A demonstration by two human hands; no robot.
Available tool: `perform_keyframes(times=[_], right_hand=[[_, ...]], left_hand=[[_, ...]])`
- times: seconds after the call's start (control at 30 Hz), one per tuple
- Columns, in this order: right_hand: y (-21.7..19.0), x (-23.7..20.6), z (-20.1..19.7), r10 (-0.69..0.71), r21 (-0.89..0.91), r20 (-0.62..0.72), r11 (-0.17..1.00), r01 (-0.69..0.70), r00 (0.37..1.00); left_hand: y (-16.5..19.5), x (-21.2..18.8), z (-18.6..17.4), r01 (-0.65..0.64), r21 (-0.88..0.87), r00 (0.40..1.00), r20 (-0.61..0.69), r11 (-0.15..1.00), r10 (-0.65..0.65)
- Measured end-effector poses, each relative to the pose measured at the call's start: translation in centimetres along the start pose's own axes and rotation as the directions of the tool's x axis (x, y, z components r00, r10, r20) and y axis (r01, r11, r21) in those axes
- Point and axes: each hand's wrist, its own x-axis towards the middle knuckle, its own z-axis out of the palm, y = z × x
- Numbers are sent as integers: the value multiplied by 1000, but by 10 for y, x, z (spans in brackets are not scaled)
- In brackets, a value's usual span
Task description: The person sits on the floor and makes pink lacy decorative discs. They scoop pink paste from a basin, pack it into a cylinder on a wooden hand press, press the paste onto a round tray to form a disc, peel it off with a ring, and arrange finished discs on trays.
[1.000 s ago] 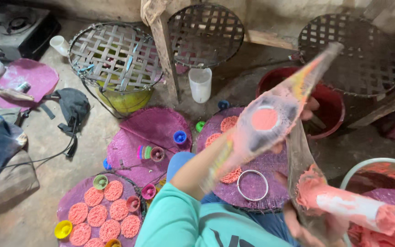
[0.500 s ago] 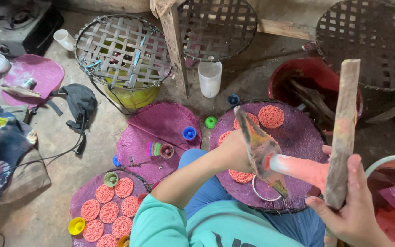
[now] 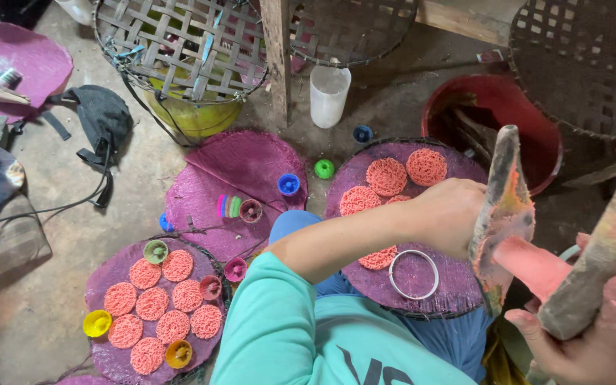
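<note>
While the left hand (image 3: pixel 445 217) curls its fingers (image 3: pixel 465 191) shut on the flat, dough-smeared wooden paddle (image 3: pixel 502 214), the right hand (image 3: pixel 593 342) is clamped round the lower end of a thick wooden handle (image 3: pixel 607 253) at the frame's right edge. Between the two juts a soft pink roll of dough (image 3: pixel 532 264), touching the paddle's lower face. That dough looks wet, sticky and easily torn, so it is best borne by the tools, not pinched; both wooden pieces look stiff and fairly light, though slick with paste, and call for a full grip low on the shaft. Below lies a purple woven mat (image 3: pixel 458 289) bearing lacy pink noodle discs (image 3: pixel 386 176) and a metal ring (image 3: pixel 413 274), with a red bucket (image 3: pixel 536 107) beyond
</note>
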Motion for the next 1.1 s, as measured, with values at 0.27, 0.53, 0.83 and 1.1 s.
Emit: perform_keyframes(times=[0.27, 0.53, 0.83, 1.1], right_hand=[[91, 4, 119, 792, 332, -111, 599, -729, 600], [94, -57, 202, 501, -402, 277, 836, -375, 820], [91, -43, 203, 518, -321, 346, 849, -421, 782], [96, -52, 199, 510, -227, 336, 860, -457, 792]], left_hand=[[-42, -100, -30, 101, -68, 984, -142, 993, -109], [-28, -258, -64, 196, -815, 783, -204, 545, -587], [-16, -292, -77, 17, -931, 673, -259, 365, -693], [-26, -282, -72, 161, -910, 746, -141, 383, -650]])
